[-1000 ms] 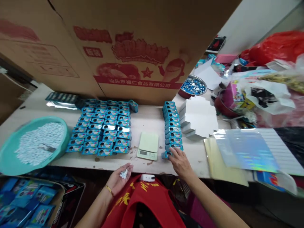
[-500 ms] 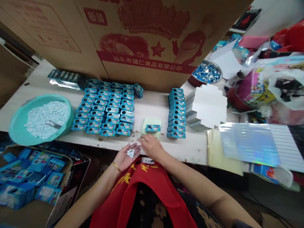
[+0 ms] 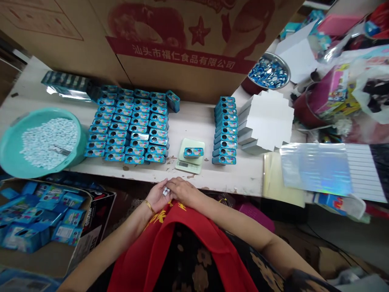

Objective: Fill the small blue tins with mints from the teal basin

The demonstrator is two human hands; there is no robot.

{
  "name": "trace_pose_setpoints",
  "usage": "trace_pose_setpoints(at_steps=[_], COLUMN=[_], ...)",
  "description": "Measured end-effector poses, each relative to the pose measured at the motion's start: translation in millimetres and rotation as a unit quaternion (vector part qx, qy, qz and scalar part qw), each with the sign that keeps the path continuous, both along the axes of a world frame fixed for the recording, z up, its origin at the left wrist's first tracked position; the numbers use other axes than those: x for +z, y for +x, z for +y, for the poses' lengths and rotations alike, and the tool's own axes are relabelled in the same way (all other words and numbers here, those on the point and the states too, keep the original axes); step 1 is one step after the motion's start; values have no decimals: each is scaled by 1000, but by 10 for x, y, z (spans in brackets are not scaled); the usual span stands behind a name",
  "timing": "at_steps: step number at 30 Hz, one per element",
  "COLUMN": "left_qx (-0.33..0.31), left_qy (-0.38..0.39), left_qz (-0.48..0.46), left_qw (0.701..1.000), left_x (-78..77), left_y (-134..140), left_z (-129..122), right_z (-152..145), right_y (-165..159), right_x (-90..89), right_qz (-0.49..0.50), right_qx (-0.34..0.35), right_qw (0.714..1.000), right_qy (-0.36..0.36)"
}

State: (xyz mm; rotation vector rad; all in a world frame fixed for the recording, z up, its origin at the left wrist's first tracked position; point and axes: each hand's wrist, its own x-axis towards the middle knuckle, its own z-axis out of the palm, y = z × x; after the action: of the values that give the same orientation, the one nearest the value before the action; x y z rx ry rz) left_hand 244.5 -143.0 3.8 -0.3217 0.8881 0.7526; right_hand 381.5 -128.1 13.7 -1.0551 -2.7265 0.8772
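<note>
My left hand [image 3: 158, 195] is cupped palm up just below the table's front edge. A small heap of white candies [image 3: 166, 191] lies in it. Over that palm bends my right hand [image 3: 182, 190], its fingers curled at the candies; whatever its fingertips pinch is hidden. Just beyond both hands, a pale green scale [image 3: 189, 167] rests on the table with one small blue box [image 3: 193, 152] on its plate. Rows of similar blue boxes [image 3: 133, 134] stand to the left, and a single column of blue boxes [image 3: 225, 134] stands to the right.
A turquoise basin [image 3: 79, 140] of white candies with a metal scoop sits at left, above a carton [image 3: 100, 211] of blue packets. A large cardboard box [image 3: 182, 77] blocks the back. White trays [image 3: 269, 121], a metal bowl [image 3: 287, 69] of blue-silver pieces and shiny sheets [image 3: 316, 166] lie right.
My right hand has moved from beside the scale down onto my left palm, covering part of the candies. Fewer candies show there. The camera view has shifted, and the scale's display is uncovered.
</note>
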Motion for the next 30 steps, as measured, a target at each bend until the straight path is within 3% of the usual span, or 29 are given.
trace_pose_setpoints(at_steps=[6,10,11,13,15,17,20,22,24,26,30], left_qx=[-16,-13,-9,0,12,29,54,70,88,109,130], left_qy=[4,4,-1,-14,-19,-2,26,35,38,39,46], left_qz=[15,27,32,43,47,48,55,55,45,32,15], left_qw=[1000,1000,999,999,999,998,997,995,994,993,990], left_x=[-12,-48,-57,-72,-76,-74,-77,-97,-133,-177,-253], left_y=[44,60,55,37,15,4,31,77,140,214,363], left_z=[18,19,28,75,170,300,501,603,679,744,878], right_z=[-31,6,47,188,396,631,900,963,941,879,778], right_y=[-17,96,175,388,626,813,903,856,776,690,509], right_x=[-34,14,18,-20,-147,-341,-580,-568,-385,-95,397], right_qz=[7,84,115,162,177,179,174,168,147,92,-29], right_qx=[3,10,-21,-159,-333,-409,-350,-297,-248,-184,-16], right_qw=[1000,996,993,974,925,894,919,939,957,972,972], right_qy=[15,-2,-1,22,48,27,-49,-49,15,111,234])
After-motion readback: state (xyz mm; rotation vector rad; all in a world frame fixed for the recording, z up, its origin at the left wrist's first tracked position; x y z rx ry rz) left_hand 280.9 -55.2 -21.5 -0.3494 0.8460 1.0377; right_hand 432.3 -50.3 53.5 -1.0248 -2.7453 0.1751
